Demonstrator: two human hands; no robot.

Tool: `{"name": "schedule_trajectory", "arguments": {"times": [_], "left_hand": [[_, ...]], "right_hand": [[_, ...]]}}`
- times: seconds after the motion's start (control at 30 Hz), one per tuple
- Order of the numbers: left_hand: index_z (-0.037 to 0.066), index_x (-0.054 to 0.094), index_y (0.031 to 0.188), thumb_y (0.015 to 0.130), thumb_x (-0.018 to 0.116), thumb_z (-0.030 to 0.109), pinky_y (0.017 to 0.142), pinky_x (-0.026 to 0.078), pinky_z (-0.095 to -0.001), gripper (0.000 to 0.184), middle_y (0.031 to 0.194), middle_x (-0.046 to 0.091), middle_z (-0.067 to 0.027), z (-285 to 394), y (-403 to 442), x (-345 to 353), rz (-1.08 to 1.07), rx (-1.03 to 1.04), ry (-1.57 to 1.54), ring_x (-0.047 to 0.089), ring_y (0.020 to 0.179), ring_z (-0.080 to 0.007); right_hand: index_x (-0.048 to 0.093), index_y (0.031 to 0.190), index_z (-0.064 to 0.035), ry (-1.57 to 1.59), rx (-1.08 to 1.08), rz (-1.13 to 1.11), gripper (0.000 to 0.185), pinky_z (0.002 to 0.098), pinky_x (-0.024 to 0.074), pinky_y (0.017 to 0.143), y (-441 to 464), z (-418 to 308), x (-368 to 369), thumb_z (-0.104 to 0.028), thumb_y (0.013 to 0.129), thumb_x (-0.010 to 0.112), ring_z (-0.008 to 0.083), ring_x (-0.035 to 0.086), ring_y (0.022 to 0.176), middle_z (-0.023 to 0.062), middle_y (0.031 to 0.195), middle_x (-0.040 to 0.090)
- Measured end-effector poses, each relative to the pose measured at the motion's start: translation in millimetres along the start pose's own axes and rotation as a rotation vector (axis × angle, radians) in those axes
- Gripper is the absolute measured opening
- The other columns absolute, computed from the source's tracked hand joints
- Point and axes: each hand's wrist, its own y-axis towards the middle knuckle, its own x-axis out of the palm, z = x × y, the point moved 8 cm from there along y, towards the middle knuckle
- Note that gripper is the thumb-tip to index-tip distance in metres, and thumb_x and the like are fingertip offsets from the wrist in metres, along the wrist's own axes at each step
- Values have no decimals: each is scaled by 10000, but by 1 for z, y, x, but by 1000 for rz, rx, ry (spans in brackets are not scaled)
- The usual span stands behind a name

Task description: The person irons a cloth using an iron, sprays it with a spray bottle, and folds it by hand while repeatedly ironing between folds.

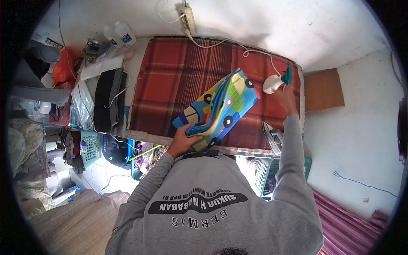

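Observation:
A folded cloth (229, 106) with colourful cars on blue, green and yellow lies at a slant on the red plaid cover (161, 72). My left hand (184, 141) grips its lower left corner, thumb on top and fingers partly hidden by the fabric. At the right of the cover, my right hand (286, 100) is at the neck of a white spray bottle (272, 84) with a green nozzle, its fingers closed there and partly out of sight. Below it, an iron (272, 138) rests near the front right edge, beside my right forearm.
Dark folded clothes (104, 100) lie left of the cover, with white bottles (124, 33) at the back. A white cord (229, 41) runs from the power strip (187, 20) along the back edge. Baskets (90, 146) stand below the front edge.

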Motion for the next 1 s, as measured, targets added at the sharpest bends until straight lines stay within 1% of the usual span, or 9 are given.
{"name": "schedule_trajectory", "arguments": {"times": [0.1,0.2,0.27,0.3,0.4,0.47,0.63,0.7,1.0], "left_hand": [[-12,691,1325,877,818,39,1004,544,-315,469,1185,756,-46,-20,0,-17,128,-63,-162,698,1076,-135],[-8,706,1305,873,810,26,990,547,-309,445,1159,762,-44,-40,8,-29,222,-46,-294,702,1058,-134],[9,710,1290,872,795,16,969,550,-305,427,1158,761,-44,-41,12,-31,265,-44,-335,706,1047,-137],[9,710,1290,872,795,16,969,550,-305,427,1158,761,-44,-38,12,-29,248,-41,-334,706,1047,-137],[-11,657,1293,884,746,0,1000,568,-351,419,1189,745,-91,-34,12,-36,242,-41,-316,718,1095,-209],[-10,673,1274,882,740,-9,974,568,-339,398,1162,752,-82,-26,10,-37,276,-18,-396,720,1060,-191],[-23,686,1267,853,693,-56,948,582,-334,416,1134,764,-88,7,8,-52,392,74,-503,736,1022,-192],[-33,693,1271,834,696,-54,951,581,-324,437,1139,767,-94,35,8,-58,389,118,-459,737,1019,-181],[-13,787,1140,729,757,-52,979,560,-319,414,1139,785,-99,139,-6,-6,28,62,139,739,1054,-188]], "right_hand": [[716,1167,-4,-602,29,-1049,497,458,597,838,-124,18,-14,-355,854,876,287,743,1001,149,985,745],[754,1146,-43,-519,16,-995,434,474,593,802,-187,75,-24,-319,835,875,291,759,856,160,875,754],[758,1188,-86,-380,-388,-632,396,446,584,719,-184,103,-26,-245,837,847,231,729,718,160,846,759],[758,1188,-86,-383,-375,-621,396,446,584,719,-176,98,-39,-245,837,847,231,729,718,160,846,759],[751,1116,-72,56,264,-649,249,349,531,558,-139,92,-86,-115,871,736,159,665,611,63,784,725],[743,1075,-72,393,416,-552,199,318,511,529,-105,91,-113,-136,887,721,142,642,595,24,776,699],[747,1124,-46,369,300,-154,245,337,576,594,18,103,-130,-178,919,725,143,698,787,33,918,729],[749,1125,7,670,235,160,288,356,623,623,62,100,-118,-144,883,795,173,712,810,90,973,749],[716,1111,-56,872,368,171,235,327,588,671,177,124,33,-179,942,824,163,691,891,73,1023,741]]}}
